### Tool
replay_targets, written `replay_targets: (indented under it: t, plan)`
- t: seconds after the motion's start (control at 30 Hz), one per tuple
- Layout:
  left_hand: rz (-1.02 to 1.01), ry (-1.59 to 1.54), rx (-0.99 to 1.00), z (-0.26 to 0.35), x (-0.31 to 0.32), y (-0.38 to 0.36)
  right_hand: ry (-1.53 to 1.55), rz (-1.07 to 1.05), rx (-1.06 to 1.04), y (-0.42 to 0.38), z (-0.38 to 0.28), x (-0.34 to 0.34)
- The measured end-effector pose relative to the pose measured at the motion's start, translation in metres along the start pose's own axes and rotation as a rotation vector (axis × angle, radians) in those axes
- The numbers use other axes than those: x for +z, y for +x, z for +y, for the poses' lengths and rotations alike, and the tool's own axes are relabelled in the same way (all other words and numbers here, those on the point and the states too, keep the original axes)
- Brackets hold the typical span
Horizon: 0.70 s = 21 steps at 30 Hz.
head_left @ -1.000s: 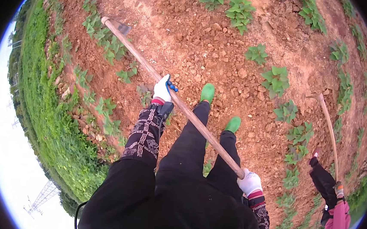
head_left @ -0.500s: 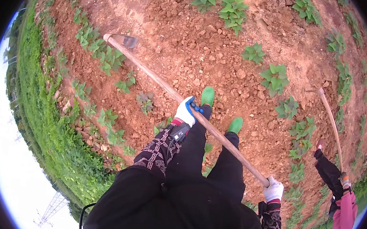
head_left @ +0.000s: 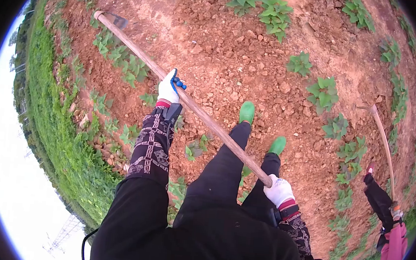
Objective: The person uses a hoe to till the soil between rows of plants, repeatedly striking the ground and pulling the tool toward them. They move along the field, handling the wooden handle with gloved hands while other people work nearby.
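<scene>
A long wooden-handled hoe [head_left: 208,121] slants across the view, its metal blade [head_left: 117,21] at the upper left near a row of leafy plants. My left hand [head_left: 169,86], in a white glove with blue on the palm side, is wrapped round the middle part of the handle. At the handle's lower end, my right hand [head_left: 279,190], also in a white glove, is closed round the wood. Below the handle are my green shoes, the left shoe [head_left: 247,112] and the right shoe [head_left: 277,145], on reddish, lumpy soil [head_left: 232,68].
Green plants [head_left: 322,94] grow in rows on both sides. At the right, another person in a pink top [head_left: 394,250] holds a second hoe [head_left: 384,139]. Dense grass [head_left: 56,137] borders the field at the left, with a pylon [head_left: 65,233] beyond.
Both my hands and the hoe have moved left, and the blade has shifted up and to the left. My left arm reaches further forward. The handle is still in both hands.
</scene>
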<state>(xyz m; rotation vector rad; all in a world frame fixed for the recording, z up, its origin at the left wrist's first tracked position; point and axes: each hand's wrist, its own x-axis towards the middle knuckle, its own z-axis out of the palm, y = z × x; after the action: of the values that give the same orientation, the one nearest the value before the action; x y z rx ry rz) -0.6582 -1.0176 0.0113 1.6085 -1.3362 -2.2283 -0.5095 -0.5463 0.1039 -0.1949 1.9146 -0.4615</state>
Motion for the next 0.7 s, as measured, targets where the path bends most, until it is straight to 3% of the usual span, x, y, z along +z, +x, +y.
replay_targets:
  t: [0.03, 0.13, 0.23, 0.33, 0.4, 0.53, 0.63, 0.7]
  plan:
    - [0.076, 0.028, -0.029, -0.024, 0.008, -0.01, 0.001, -0.037, 0.049, -0.014, 0.005, -0.004]
    - [0.013, -0.039, -0.253, -0.151, 0.001, -0.038, -0.061, -0.153, 0.26, -0.098, 0.049, -0.017]
    - [0.009, -0.093, -0.439, -0.183, 0.021, -0.087, -0.11, -0.148, 0.392, -0.166, 0.057, -0.036]
    - [-0.079, -0.078, -0.477, -0.18, 0.02, -0.085, -0.117, -0.074, 0.365, -0.172, 0.065, -0.03]
    - [-0.025, -0.08, -0.59, -0.186, 0.016, -0.082, -0.091, -0.049, 0.366, -0.165, 0.077, -0.025]
    - [0.001, -0.122, -0.605, -0.182, 0.016, -0.086, -0.082, 0.05, 0.314, -0.142, 0.104, -0.004]
    - [-0.023, -0.155, -0.519, -0.149, 0.019, -0.089, -0.091, 0.006, 0.316, -0.118, 0.114, 0.011]
    - [-0.02, -0.199, -0.464, -0.125, 0.019, -0.097, -0.088, 0.091, 0.259, -0.109, 0.114, 0.02]
